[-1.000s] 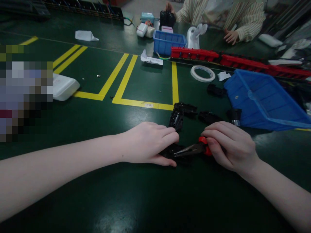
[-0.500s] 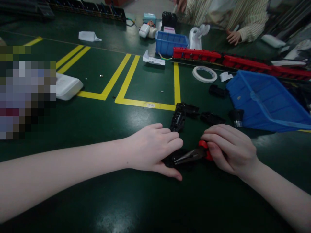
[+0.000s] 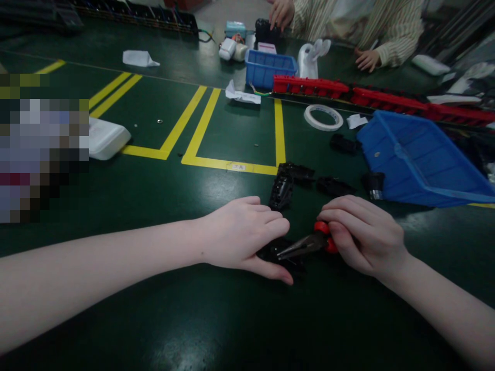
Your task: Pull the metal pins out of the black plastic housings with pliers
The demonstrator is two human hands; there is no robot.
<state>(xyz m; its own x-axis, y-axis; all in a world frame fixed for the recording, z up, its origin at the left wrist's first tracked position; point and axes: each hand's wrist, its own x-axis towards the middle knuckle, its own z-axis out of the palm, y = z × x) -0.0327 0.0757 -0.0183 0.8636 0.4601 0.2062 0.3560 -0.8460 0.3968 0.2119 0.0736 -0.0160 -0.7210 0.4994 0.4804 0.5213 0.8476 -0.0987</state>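
Observation:
My right hand point(image 3: 363, 237) is closed around the red handles of needle-nose pliers point(image 3: 303, 246), whose dark jaws point left. The jaw tips lie over a black plastic part point(image 3: 296, 262) on the green table. My left hand point(image 3: 253, 237) is closed on that part from the left, fingers across its far side and thumb along its near side; much of the part is hidden beneath it. Just beyond my hands lie similar black plastic parts point(image 3: 282, 190), one of them a separate piece point(image 3: 335, 186) nearer my right hand.
A blue bin point(image 3: 429, 159) lies at the right, a black cylindrical piece point(image 3: 373, 184) beside it. Farther back are a tape roll point(image 3: 323, 118), red strips point(image 3: 390, 100) and a small blue basket point(image 3: 270, 69). Across the table a co-worker's hands point(image 3: 367, 60) show. A white case point(image 3: 108, 138) stands left.
My hands keep nearly the same place, the pliers still over the black part. The view has shifted slightly. Across the table, a co-worker's hand has come down onto a black object.

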